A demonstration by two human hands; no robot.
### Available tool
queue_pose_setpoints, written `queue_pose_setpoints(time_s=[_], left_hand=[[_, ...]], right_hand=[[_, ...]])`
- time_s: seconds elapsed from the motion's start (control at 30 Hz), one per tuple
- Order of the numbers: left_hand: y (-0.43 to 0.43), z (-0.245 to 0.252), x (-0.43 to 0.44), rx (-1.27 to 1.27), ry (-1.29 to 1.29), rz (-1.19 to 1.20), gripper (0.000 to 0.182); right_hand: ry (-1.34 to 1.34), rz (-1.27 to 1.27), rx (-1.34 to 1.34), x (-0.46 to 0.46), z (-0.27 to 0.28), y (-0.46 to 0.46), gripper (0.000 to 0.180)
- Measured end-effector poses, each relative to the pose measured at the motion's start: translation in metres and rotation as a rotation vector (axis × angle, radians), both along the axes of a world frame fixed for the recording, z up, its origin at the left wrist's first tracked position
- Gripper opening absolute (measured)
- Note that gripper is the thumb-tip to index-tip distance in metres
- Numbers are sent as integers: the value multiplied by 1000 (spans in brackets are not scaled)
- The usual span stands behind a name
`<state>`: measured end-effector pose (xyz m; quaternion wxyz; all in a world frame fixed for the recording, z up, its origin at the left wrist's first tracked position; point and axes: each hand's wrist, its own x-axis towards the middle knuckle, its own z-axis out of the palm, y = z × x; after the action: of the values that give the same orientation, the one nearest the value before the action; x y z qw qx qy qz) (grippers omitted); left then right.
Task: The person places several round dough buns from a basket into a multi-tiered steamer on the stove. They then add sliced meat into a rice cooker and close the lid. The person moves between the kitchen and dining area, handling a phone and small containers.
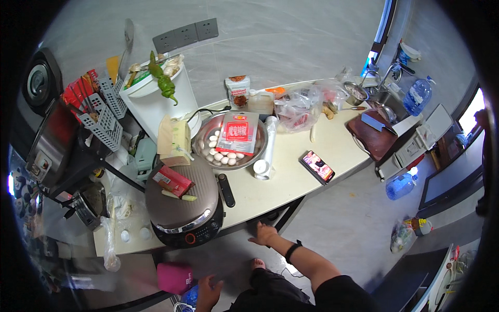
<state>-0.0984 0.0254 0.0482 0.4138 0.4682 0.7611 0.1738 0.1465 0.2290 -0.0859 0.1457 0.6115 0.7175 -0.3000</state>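
My right hand (pixel 265 234) reaches to an open drawer (pixel 273 217) below the countertop's front edge, thumb and index finger apart. Whether it touches the drawer front cannot be made out. Low in the view, my left hand (pixel 209 290) hangs with fingers apart and nothing in it, near a pink bag (pixel 175 277). On the counter above stands a round electric griddle (pixel 183 210), its lid down. A red packet (pixel 173 181) and pale stalk pieces (pixel 179 195) lie on that lid. Beside it, a steel bowl (pixel 262 144) holds several white eggs (pixel 220 157) and a chilli packet (pixel 236 133).
A roll of plastic film (pixel 269 144) and a lit smartphone (pixel 317 167) lie on the countertop (pixel 288 175). Farther right are a cleaver (pixel 376 121) on a brown chopping board (pixel 368 136) and the sink (pixel 393 102). Green peppers (pixel 161 80) top a white bin (pixel 160 103).
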Motion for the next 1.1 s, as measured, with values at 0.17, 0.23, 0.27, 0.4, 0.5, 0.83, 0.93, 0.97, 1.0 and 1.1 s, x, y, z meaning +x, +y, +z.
queue_pose_setpoints(time_s=[0.17, 0.23, 0.27, 0.4, 0.5, 0.83, 0.93, 0.97, 1.0, 1.1], left_hand=[[-13, -12, 6, 69, -8, 6, 46], [-30, -22, 4, 117, 18, -4, 46], [-40, -27, 3, 129, 47, -16, 45], [-86, -59, 8, 113, -89, 258, 43], [-123, -77, 10, 287, 97, 81, 39], [-201, -64, 137, 246, -187, 597, 44], [-227, -53, 167, 178, -201, 724, 44], [-235, -52, 174, 178, -196, 765, 44], [-242, -53, 180, 177, -204, 814, 45], [-254, -64, 194, 165, -156, 934, 45]], right_hand=[[256, 54, -138, -19, -54, 58, 74], [272, 146, -175, -31, -71, 69, 76], [265, 199, -191, -36, -77, 71, 77], [307, 102, -102, -40, -80, 68, 69], [298, 58, 37, -37, -59, 56, 70], [124, 711, 49, -40, 2, -95, 43], [74, 685, 25, -68, 8, -153, 42], [51, 663, 24, -75, 10, -170, 41], [68, 670, 34, -81, 12, -184, 41], [77, 708, 57, -98, 8, -211, 43]])
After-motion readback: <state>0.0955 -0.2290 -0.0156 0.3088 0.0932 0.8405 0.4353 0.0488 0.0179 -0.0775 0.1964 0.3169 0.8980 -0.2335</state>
